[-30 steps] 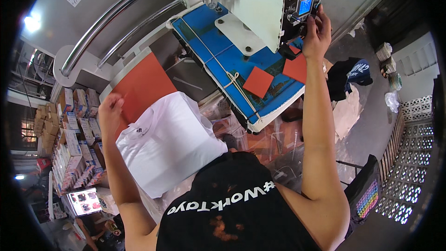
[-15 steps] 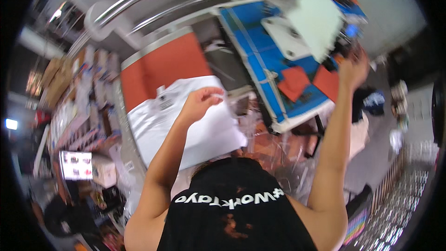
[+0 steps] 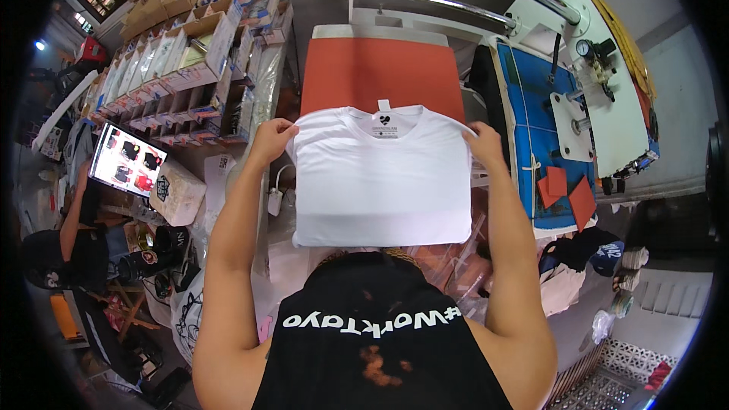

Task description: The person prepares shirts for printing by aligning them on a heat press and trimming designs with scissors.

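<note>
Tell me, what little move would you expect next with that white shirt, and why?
Probably lowering the white T-shirt flat onto the orange-red pad of the press. The left hand and right hand each hold a shoulder, the shirt is spread square with its collar toward the pad, and only its top edge overlaps the pad so far.
</note>
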The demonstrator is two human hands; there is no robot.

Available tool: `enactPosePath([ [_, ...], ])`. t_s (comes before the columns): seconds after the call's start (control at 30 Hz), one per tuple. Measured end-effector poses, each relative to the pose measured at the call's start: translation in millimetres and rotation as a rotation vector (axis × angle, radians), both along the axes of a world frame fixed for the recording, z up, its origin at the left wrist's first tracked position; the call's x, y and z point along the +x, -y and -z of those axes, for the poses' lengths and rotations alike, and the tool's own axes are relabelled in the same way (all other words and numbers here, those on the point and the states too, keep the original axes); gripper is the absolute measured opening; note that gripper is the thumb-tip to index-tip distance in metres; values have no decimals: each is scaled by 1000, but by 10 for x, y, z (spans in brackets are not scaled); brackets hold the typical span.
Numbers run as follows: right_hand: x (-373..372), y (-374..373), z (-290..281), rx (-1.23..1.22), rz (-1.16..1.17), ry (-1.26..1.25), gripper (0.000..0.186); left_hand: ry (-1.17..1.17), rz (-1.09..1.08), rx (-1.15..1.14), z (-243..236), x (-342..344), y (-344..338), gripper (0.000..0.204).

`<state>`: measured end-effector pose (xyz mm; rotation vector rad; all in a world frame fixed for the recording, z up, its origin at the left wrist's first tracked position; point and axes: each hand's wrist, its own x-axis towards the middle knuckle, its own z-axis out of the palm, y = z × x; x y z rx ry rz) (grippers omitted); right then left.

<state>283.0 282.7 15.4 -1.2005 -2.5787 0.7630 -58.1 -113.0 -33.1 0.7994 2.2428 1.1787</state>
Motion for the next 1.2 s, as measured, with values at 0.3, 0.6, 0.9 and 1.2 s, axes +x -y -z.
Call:
enactPosePath([
  [0.3,668,-215,-1725,-447,-243,-48,6,303,156,254,-1662,-222,636,14],
  [0.6,-183,-1037,-2255,-7,-224,-93,17,58,77,191,-2314,-1073,-201,20],
  [0.9,-1447,-1603,-817,-584,371,-90,16,373,-398,-30,-982,-1710,-1208,6],
  [1.2,-2057,-1868,83,-604,368,-592,15,330,-627,460,-148,-1929,-1741,8],
])
